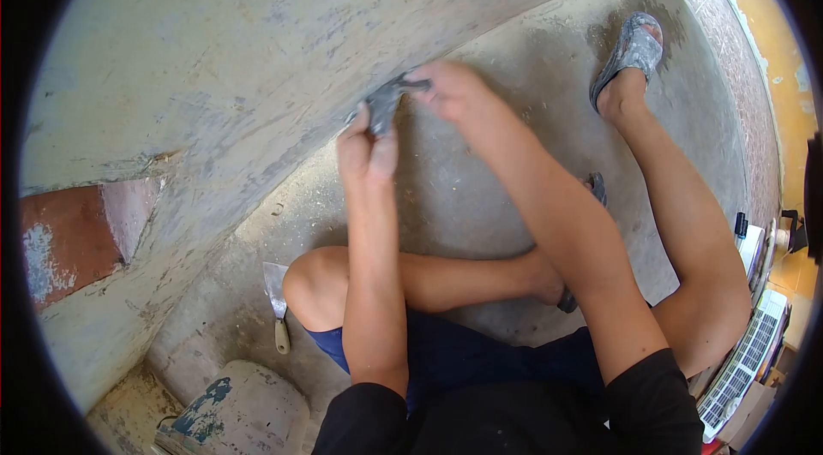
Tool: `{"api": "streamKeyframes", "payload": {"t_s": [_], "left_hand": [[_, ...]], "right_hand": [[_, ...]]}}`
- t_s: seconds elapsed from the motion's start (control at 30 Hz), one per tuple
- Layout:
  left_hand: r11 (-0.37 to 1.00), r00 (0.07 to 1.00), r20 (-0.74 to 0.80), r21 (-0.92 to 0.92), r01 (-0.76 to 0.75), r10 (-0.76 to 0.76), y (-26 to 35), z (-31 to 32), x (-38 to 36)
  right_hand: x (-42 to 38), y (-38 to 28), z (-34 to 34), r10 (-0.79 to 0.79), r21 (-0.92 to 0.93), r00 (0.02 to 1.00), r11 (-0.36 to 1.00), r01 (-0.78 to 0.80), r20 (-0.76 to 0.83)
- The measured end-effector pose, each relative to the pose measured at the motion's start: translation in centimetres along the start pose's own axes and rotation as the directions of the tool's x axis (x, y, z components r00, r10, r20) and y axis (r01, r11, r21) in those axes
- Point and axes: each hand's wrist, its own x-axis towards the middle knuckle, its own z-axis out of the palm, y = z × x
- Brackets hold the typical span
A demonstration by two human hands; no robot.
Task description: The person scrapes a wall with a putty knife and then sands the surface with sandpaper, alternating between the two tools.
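A piece of dark grey sandpaper [383, 104], smudged with pale dust, is stretched between my two hands close to the wall's lower edge. My left hand [369, 151] pinches its near end, thumb and fingers closed on it. At the far right end, my right hand [450, 91] grips a dark strip of the same piece, its fingers slightly blurred. Beside my bent left knee a putty knife [279, 318] with a pale handle lies on the floor, its blade pointing away from me.
The scuffed pale wall [214, 35] slants across the left, with a reddish-brown patch [73, 236] low on it. A stained, rounded container [244, 412] sits at lower left. The concrete floor [480, 189] is dusty. A white grilled unit [746, 361] stands at right.
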Motion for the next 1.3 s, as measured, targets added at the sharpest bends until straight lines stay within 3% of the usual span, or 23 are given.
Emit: {"api": "streamKeyframes", "payload": {"t_s": [0.07,0.1,0.17,0.23,0.4,0.43,0.47,0.5,0.57,0.63,0.77,0.87,0.93,0.97,1.03,1.17,1.3], "left_hand": [[0.998,0.998,-0.033,-0.015,0.054,-0.055,-2.6,0.6,1.8],[0.993,0.992,-0.058,-0.030,0.110,-0.112,-3.3,0.6,2.7],[0.989,0.988,-0.065,-0.055,0.138,-0.142,-3.3,-0.5,3.4],[0.983,0.983,-0.066,-0.073,0.167,-0.172,-2.7,-0.8,3.4],[0.999,0.981,-0.192,-0.030,0.014,-0.019,2.0,-1.3,-0.1],[0.999,0.981,-0.195,-0.029,0.015,-0.020,1.6,-1.2,-0.1],[0.999,0.994,-0.102,-0.002,0.037,-0.037,0.9,-1.1,0.4],[0.998,0.998,-0.011,0.023,0.054,-0.054,0.2,-1.0,1.0],[0.993,0.990,-0.073,0.010,0.121,-0.120,-2.2,0.6,1.5],[0.984,0.982,-0.066,-0.035,0.176,-0.178,-3.2,0.3,3.0],[0.987,0.979,-0.134,-0.068,0.143,-0.151,-0.6,-0.3,1.2],[1.000,0.996,-0.092,0.018,0.013,-0.012,1.5,0.4,-1.4],[0.995,0.999,-0.037,0.097,-0.003,0.006,0.8,0.6,-1.6],[0.995,0.999,-0.038,0.096,-0.007,0.010,-0.2,0.9,-1.1],[0.993,0.996,-0.058,0.094,0.077,-0.071,-2.9,1.5,0.9],[0.991,0.989,-0.083,0.052,0.127,-0.123,-2.9,0.5,2.1],[0.999,0.991,-0.125,0.020,0.048,-0.045,1.1,-2.0,0.9]], "right_hand": [[6.4,-1.7,-6.0,0.063,0.048,0.998,0.997,-0.064,0.031],[4.1,-2.6,-3.9,0.061,0.044,0.998,0.997,-0.063,0.035],[-1.1,-3.5,-0.5,-0.057,0.067,0.989,0.996,0.067,-0.137],[-2.3,-1.7,1.1,-0.068,0.014,0.990,0.997,0.070,-0.123],[-3.9,2.4,3.3,-0.025,0.003,0.999,1.000,0.025,-0.026],[-2.5,2.4,2.2,0.014,-0.015,1.000,1.000,-0.014,0.009],[-1.1,2.0,1.2,0.055,-0.036,0.998,0.998,-0.053,0.045],[-1.1,0.1,1.2,0.105,0.025,0.992,0.994,-0.104,-0.069],[-0.9,-2.9,0.2,0.103,-0.006,0.983,0.994,-0.105,-0.150],[-1.1,-4.4,-0.2,0.026,-0.019,0.992,0.999,-0.029,-0.127],[-4.0,-0.4,2.8,-0.092,-0.007,0.985,0.996,0.092,-0.147],[-6.0,0.8,4.7,-0.068,-0.005,0.991,0.998,0.068,-0.115],[-3.4,0.6,1.8,0.009,0.044,0.992,0.999,-0.015,0.128],[-2.5,-0.7,1.1,0.012,0.042,0.991,0.999,-0.018,0.131],[-1.2,-3.1,-0.2,0.006,0.049,0.993,0.999,0.000,-0.116],[-1.5,-2.6,0.4,-0.063,-0.029,0.987,0.998,0.060,-0.150],[-4.0,2.7,4.6,-0.035,0.005,0.987,0.999,0.036,-0.159]]}}
